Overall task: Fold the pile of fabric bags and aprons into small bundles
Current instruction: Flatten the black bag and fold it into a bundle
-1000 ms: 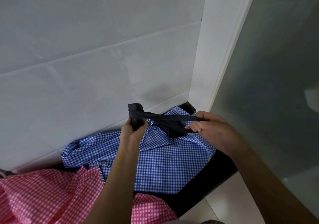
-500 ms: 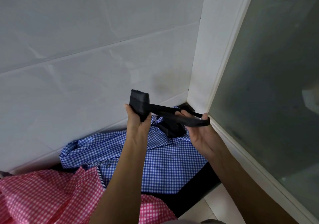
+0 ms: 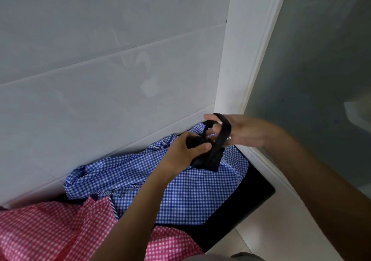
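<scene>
Black bundle (image 3: 208, 161) of dark cloth sits in the left hand (image 3: 180, 152), held up just above the heap of checked fabric in the corner by the wall. The left hand's fingers and thumb are curled tight round the upper part of the black bundle, and its lower end hangs out below the palm, crumpled and partly unrolled. A black strap (image 3: 225, 129) runs from the bundle up to the right hand (image 3: 247, 133) and lies looped over that hand's fingers. Those fingers are stretched out rather than clenched, so the strap is carried on them, not pinched; the hand is blurred, so how the thumb lies cannot be told. The two hands are close together, the right one a little higher and nearer the white frame (image 3: 241, 63). Beneath them lies a blue checked cloth (image 3: 190, 198), rumpled and spread against the foot of the tiled wall (image 3: 100, 70). A pink checked cloth (image 3: 50, 232) lies in front of it, overlapping its near edge. Both rest on a black surface (image 3: 255, 198), whose corner shows bare at the right. Beside the frame stands a frosted glass panel (image 3: 321, 59).
</scene>
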### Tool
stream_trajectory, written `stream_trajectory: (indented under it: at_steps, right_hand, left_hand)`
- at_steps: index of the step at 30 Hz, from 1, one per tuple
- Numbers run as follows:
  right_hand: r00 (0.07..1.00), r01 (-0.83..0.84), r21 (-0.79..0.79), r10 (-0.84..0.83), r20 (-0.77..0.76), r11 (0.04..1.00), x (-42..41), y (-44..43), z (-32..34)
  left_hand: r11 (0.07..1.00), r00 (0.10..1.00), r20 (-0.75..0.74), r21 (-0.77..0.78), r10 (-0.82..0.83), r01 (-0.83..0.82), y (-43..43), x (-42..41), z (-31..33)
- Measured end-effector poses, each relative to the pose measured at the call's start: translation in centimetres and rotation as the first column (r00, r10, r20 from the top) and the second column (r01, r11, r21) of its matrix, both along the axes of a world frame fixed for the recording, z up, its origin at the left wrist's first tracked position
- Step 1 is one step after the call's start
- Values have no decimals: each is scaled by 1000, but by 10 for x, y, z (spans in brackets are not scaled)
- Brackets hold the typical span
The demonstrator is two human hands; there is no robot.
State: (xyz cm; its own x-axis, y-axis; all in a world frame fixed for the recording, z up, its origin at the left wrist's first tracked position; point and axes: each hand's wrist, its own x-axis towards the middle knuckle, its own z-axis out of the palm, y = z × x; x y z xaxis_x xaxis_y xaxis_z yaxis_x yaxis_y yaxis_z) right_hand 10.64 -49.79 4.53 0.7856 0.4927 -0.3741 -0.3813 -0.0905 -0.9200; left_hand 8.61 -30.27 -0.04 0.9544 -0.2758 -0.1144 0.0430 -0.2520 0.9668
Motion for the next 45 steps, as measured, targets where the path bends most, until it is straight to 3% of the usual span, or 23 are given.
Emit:
stream_trajectory:
  at_steps: [3,6,9,11,13,16,18,23,27,31,34,37,39,42,45]
  right_hand:
    - [978,176,-187,-150,145,967,8,7,6]
    - [915,373,-216,-320,244,902,16,13,4]
    - [840,521,-197,-457,291,831,26,12,-1]
    - [864,482,-45,-466,191,875,27,11,2]
    - [930,352,65,-356,86,934,24,10,8]
    - [982,186,-105,-181,55,977,19,10,12]
    - [987,163,-213,-158,43,963,16,13,14]
    - [995,-48,-168,32,-99,985,11,12,27]
    - [989,-17,-127,-2,-149,992,8,16,33]
    - [985,77,129,-55,-163,989,0,29,30]
    - [957,247,307,-182,-225,919,-7,47,17]
    - [912,404,455,-313,-265,793,-12,58,10]
    - [893,450,489,-388,-228,747,-15,57,6]
    - [878,466,463,-460,-135,754,-21,49,1]
    - [860,487,461,-500,-103,741,-24,38,2]
  left_hand:
    - [989,992,-40,-89,-124,120,0,-8,-2]
    - [968,971,-13,-72,-241,239,2,-14,-6]
    - [966,971,72,-114,-226,233,6,-20,-15]
    - [961,985,64,-215,-163,173,9,-22,-14]
    - [949,982,52,-253,-182,189,14,-22,-13]
    - [942,958,27,-180,-285,285,20,-22,-12]
    - [955,958,-4,-78,-288,287,23,-19,-11]
    - [988,989,-11,49,-146,146,31,-10,-21]
    - [984,987,-54,84,-152,156,26,-13,-27]
    - [984,998,31,171,-57,51,21,-10,-21]
    - [971,992,116,224,56,-81,11,-3,-17]
    - [970,969,135,100,207,-221,-5,2,-9]
    - [962,963,41,-60,267,-265,-13,4,-1]
    - [913,964,-177,-325,197,-246,-24,0,5]
    - [878,976,-192,-443,105,-181,-40,-8,4]
